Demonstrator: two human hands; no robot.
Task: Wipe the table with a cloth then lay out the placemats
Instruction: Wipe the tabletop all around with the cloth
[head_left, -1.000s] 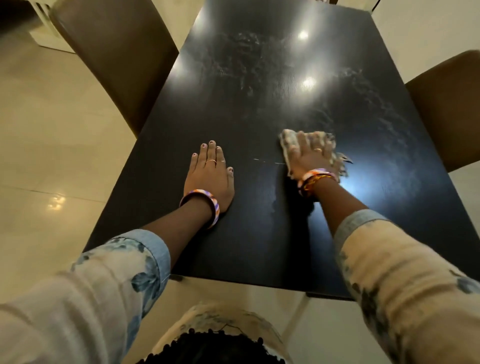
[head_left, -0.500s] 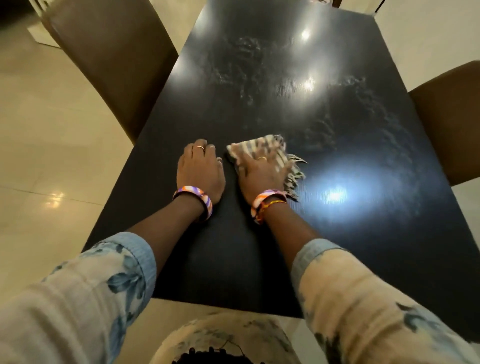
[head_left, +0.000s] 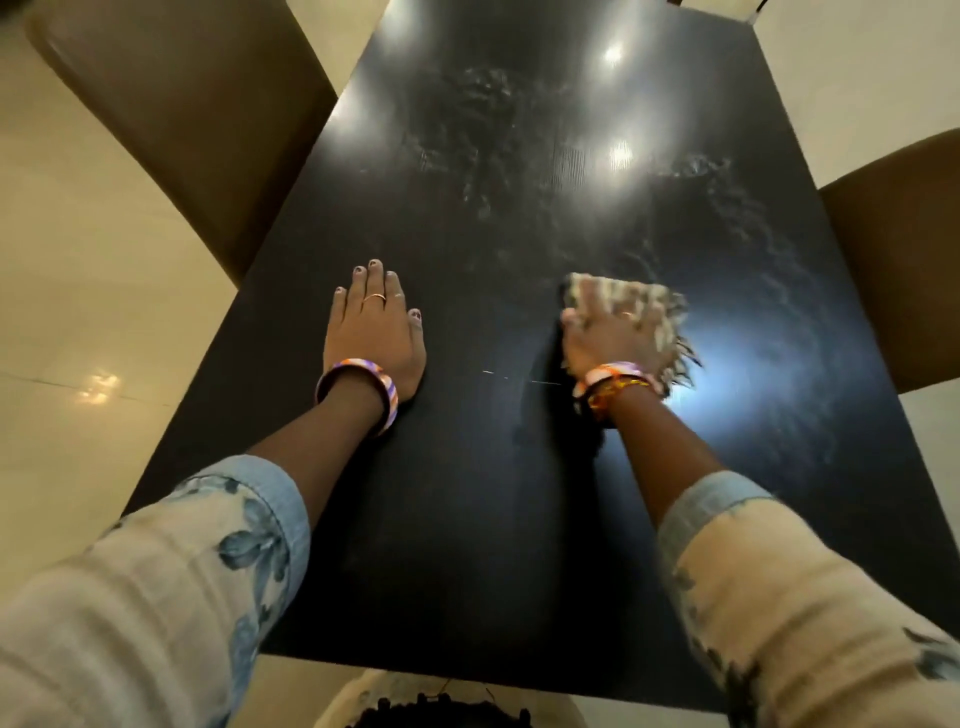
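Note:
A dark glossy table (head_left: 467, 519) fills the view, with wet smear marks across its far half. My right hand (head_left: 605, 338) presses flat on a striped, fringed cloth (head_left: 660, 312) right of the table's middle; hand and cloth are motion-blurred. The cloth shows beyond the fingers and to the right of the hand. My left hand (head_left: 371, 332) lies flat on the table's left part, fingers together, holding nothing. No placemats are in view.
A brown padded chair (head_left: 197, 119) stands against the table's left side, another brown chair (head_left: 904, 260) at the right side. Pale tiled floor (head_left: 78, 312) surrounds the table. The near table edge runs just above my lap.
My right hand has swept the cloth to the right, away from my left hand, after having pulled it left beside it half a second ago. My left hand stays planted.

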